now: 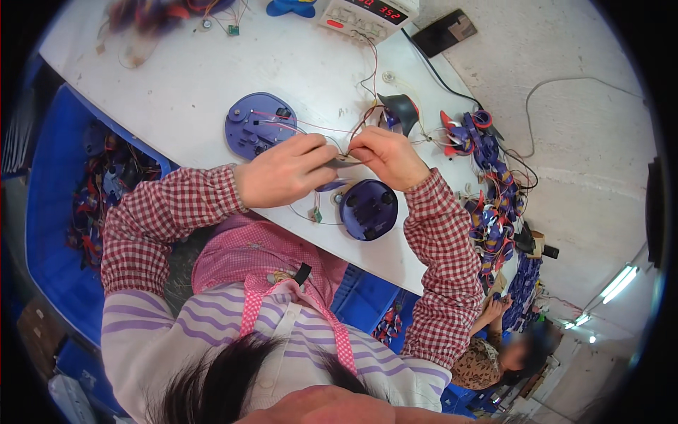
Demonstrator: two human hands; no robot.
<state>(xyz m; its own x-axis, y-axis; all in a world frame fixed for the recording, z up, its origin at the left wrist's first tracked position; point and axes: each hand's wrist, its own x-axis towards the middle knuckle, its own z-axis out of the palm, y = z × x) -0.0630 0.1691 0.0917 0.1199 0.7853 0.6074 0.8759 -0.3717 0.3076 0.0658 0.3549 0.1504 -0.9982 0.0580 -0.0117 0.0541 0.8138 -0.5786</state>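
My left hand (293, 167) and my right hand (388, 154) meet over the white table, fingertips pinched close together. Thin wires run between them, and both hands grip these; the small spot where they meet is partly hidden by my fingers. Beside my left hand lies a round purple plastic housing (247, 134) with pink and white wires leading off it. Below my right hand sits a second purple housing (369, 210), its dark battery compartment facing up. A small green circuit board (316, 214) hangs on wires near the table edge. Behind my right hand is a dark curved plastic part (400, 113).
A power supply box (364, 21) with a red display stands at the back, its leads running toward my hands. Purple and red wired parts (487, 212) pile along the right. A blue bin (53, 205) of parts stands left. Another person (487, 353) works at lower right.
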